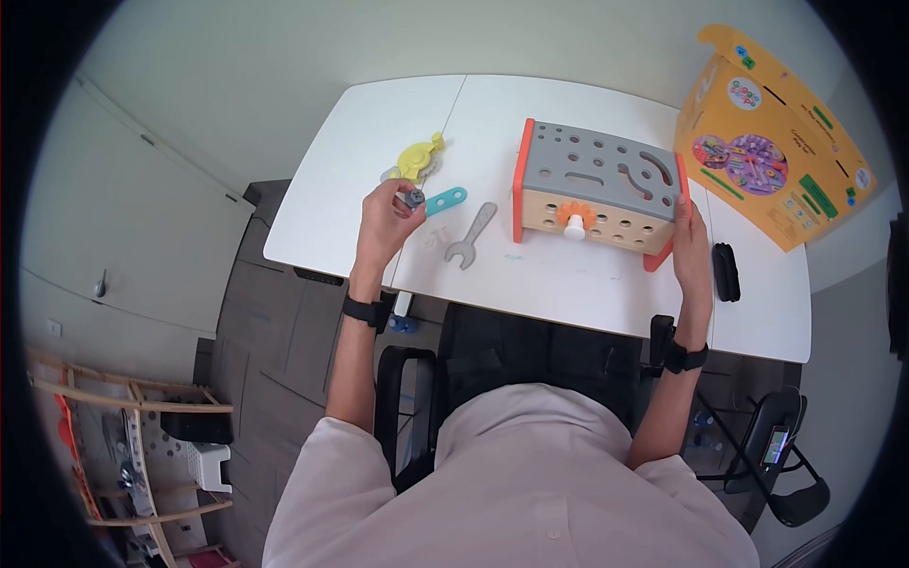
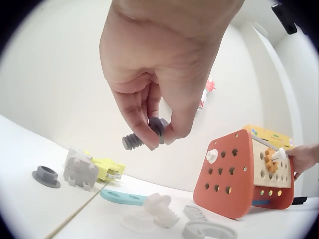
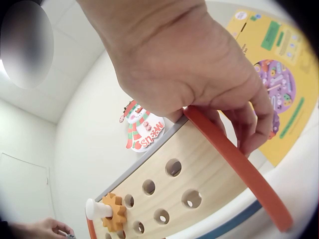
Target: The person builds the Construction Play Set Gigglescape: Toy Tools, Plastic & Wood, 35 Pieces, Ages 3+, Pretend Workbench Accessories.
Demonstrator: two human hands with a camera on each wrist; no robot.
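Note:
My left hand (image 1: 383,232) pinches a grey toy bolt (image 2: 133,142) between thumb and fingers above the table's left part; its threaded end sticks out in the left wrist view. Below it are a teal strip with holes (image 1: 447,202) and a grey toy wrench (image 1: 471,239). My right hand (image 1: 692,251) grips the red end panel (image 3: 239,162) of a toy workbench box, fingers curled over its outer side. This box has a grey top with holes and slots (image 1: 592,151) and a wooden front. An orange gear (image 3: 115,211) with a white peg (image 3: 97,209) sits on that front.
Beyond the left hand lies a yellow toy piece (image 1: 417,161), with a grey block (image 2: 79,169) and a grey flanged piece (image 2: 46,176) close by. A pale screw (image 2: 160,209) lies near the wrench. To the right are a yellow carton (image 1: 772,142) and a black case (image 1: 726,273).

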